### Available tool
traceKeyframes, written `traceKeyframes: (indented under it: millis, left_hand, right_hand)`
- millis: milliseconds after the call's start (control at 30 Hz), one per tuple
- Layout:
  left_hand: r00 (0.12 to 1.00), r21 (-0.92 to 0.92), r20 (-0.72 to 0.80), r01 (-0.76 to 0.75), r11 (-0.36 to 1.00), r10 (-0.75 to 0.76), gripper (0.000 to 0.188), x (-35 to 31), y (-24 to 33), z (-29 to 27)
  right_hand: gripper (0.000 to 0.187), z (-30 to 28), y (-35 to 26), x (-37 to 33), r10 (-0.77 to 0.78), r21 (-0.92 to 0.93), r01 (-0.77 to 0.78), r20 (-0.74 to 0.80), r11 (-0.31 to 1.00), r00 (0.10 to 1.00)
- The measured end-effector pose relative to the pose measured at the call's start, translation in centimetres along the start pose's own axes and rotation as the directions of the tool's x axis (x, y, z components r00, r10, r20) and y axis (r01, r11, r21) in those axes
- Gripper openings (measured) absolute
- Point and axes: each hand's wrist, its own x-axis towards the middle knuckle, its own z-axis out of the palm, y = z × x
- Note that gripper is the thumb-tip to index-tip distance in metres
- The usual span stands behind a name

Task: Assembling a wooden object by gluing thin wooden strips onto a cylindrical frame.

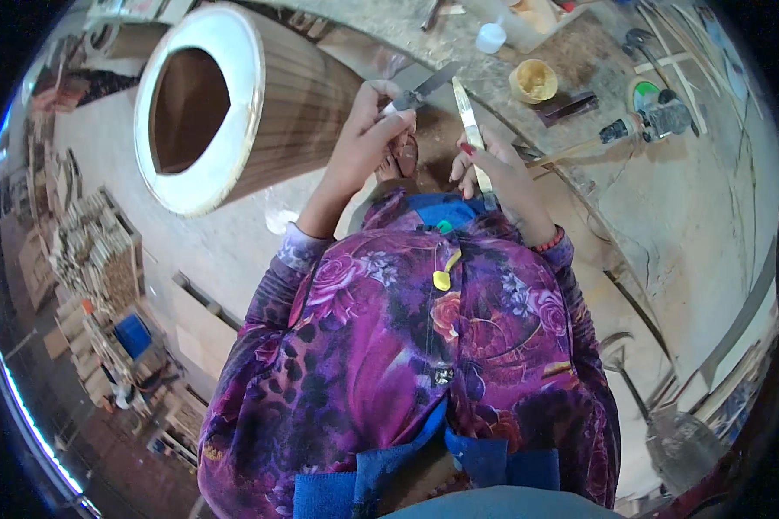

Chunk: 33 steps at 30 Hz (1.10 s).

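My left hand (370,134) is closed around the pale handle of a scraper with a flat dark blade (436,80). The blade points up and to the right. My right hand (498,169) grips a narrow pale stick (467,117) with a tapered tip; its exact kind is hard to tell. The stick's tip is close to the scraper blade, with a small gap between them. Left of my left hand lies a large tapered drum of wooden slats (299,99), tilted on its side. Its white end ring (244,86) surrounds a dark opening.
On the worktop at the right are a tub of yellowish paste (534,81), a small white cup (491,37), a dark block (567,108) and a power tool (662,119). Stacked wood pieces (99,246) and a blue container (133,336) stand at the left.
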Motion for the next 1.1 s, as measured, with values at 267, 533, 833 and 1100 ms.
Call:
traceKeyframes:
  millis: [267,533,833,1100]
  left_hand:
    - [0.885,0.910,0.181,-0.316,0.267,0.430,0.044,-3.9,-4.2,-1.0]
    - [0.929,0.968,0.127,-0.193,0.162,0.348,0.041,-2.3,-6.9,-1.3]
    - [0.937,0.959,0.113,-0.190,0.211,0.330,0.033,-0.8,-8.0,-0.4]
    - [0.961,0.949,-0.009,-0.079,0.305,0.276,0.029,-0.6,-9.1,-1.3]
  right_hand:
    - [0.023,2.6,1.9,1.5,0.123,0.014,-0.124,0.055,0.992,0.991]
    - [0.014,2.5,2.6,2.1,0.176,0.048,-0.177,0.029,0.983,0.984]
    - [0.011,0.8,2.7,2.3,0.219,0.007,-0.219,-0.005,0.976,0.976]
    - [0.012,1.3,3.2,2.0,0.271,0.060,-0.273,0.036,0.960,0.962]
